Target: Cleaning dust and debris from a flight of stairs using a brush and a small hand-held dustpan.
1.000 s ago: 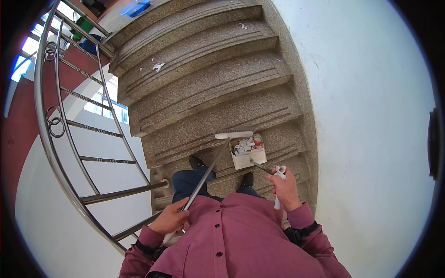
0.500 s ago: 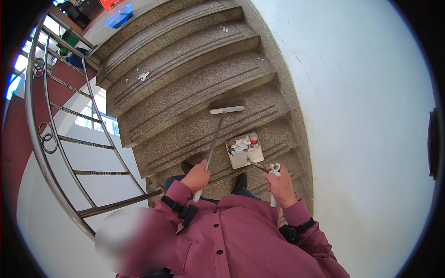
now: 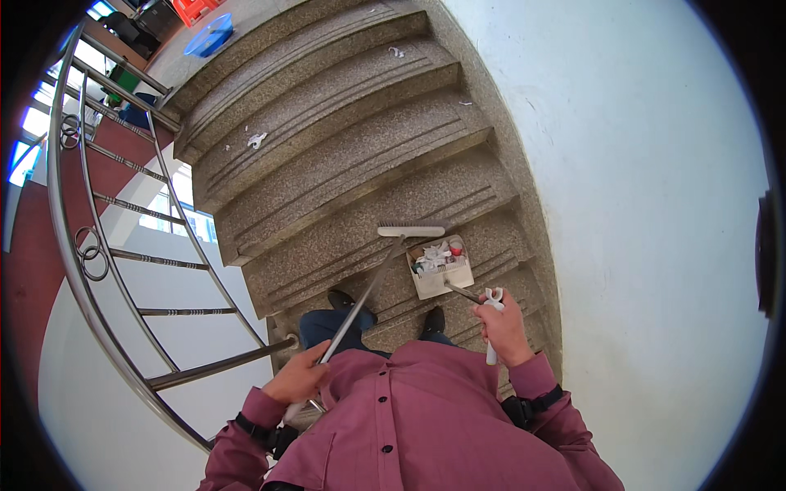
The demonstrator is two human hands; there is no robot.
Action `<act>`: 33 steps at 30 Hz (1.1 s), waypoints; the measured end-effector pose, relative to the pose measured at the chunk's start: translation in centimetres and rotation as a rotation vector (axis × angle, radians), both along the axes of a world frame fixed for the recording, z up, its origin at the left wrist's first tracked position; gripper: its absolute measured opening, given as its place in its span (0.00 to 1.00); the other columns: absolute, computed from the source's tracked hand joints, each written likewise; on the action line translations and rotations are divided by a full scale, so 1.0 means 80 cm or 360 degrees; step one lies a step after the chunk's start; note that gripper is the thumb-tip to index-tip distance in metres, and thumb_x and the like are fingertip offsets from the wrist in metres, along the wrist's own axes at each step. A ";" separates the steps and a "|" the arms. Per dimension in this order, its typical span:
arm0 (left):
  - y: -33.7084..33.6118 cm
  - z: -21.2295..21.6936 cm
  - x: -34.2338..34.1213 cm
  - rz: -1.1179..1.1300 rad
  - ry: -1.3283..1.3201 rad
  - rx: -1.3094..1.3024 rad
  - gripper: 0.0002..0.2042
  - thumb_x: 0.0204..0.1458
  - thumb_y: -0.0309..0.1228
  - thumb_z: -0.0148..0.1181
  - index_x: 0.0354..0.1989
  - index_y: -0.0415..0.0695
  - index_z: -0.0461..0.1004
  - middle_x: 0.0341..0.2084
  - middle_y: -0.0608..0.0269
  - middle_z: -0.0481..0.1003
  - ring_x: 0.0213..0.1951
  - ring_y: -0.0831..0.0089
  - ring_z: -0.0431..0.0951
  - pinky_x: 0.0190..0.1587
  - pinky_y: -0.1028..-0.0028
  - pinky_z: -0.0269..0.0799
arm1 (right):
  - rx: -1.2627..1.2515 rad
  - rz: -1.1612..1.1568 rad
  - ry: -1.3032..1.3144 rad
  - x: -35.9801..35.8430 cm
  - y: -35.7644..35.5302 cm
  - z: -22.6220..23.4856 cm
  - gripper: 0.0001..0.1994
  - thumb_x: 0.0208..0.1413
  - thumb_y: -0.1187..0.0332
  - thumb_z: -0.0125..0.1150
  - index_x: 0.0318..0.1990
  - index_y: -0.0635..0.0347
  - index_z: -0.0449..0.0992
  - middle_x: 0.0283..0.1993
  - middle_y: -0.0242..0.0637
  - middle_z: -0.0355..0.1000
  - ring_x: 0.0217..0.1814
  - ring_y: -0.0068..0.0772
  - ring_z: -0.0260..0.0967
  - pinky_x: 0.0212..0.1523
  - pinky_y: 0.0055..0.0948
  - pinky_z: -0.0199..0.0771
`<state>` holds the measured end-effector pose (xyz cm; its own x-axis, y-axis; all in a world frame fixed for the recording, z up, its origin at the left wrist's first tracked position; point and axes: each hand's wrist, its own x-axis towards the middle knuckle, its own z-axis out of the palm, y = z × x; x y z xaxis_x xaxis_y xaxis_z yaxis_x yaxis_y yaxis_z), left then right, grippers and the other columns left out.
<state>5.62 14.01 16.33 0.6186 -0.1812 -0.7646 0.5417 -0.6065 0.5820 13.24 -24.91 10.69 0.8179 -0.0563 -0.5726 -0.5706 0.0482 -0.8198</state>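
My left hand [image 3: 299,376] is closed round the grey handle of a broom [image 3: 411,231], whose pale, bristled head lies across a stair tread just above the dustpan. In my right hand [image 3: 502,327] is the white grip of a long-handled dustpan [image 3: 431,286]. The dustpan rests on a lower tread in front of my feet. Crumpled white paper scraps [image 3: 435,257] fill it, along with a red piece and some brown bits. The broom head is close to the dustpan's far edge; whether they touch, I cannot tell.
Speckled stone stairs [image 3: 352,155] rise ahead, with scraps of white paper [image 3: 256,141] on higher steps. A metal railing [image 3: 115,344] curves along the left. On the right stands a white wall [image 3: 647,204]. A blue basin [image 3: 210,36] and red stool [image 3: 193,8] are at the top.
The broom head has come down from the back of the tread toward the dustpan. My left hand has moved down and left with the handle. The dustpan and right hand stay nearly in place.
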 end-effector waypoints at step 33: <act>-0.044 0.040 -0.013 0.0919 0.0538 -0.0264 0.35 0.61 0.26 0.46 0.77 0.46 0.43 0.23 0.67 0.66 0.19 0.76 0.66 0.20 0.74 0.64 | -0.0028 0.0036 -0.0013 0.011 -0.007 -0.004 0.10 0.55 0.70 0.61 0.43 0.58 0.70 0.27 0.29 0.66 0.19 0.17 0.61 0.19 0.23 0.61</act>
<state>4.60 10.51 19.50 0.3837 -0.0256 -0.9231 0.9193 -0.0836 0.3845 14.10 -25.49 10.39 0.8236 -0.0479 -0.5652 -0.5649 0.0207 -0.8249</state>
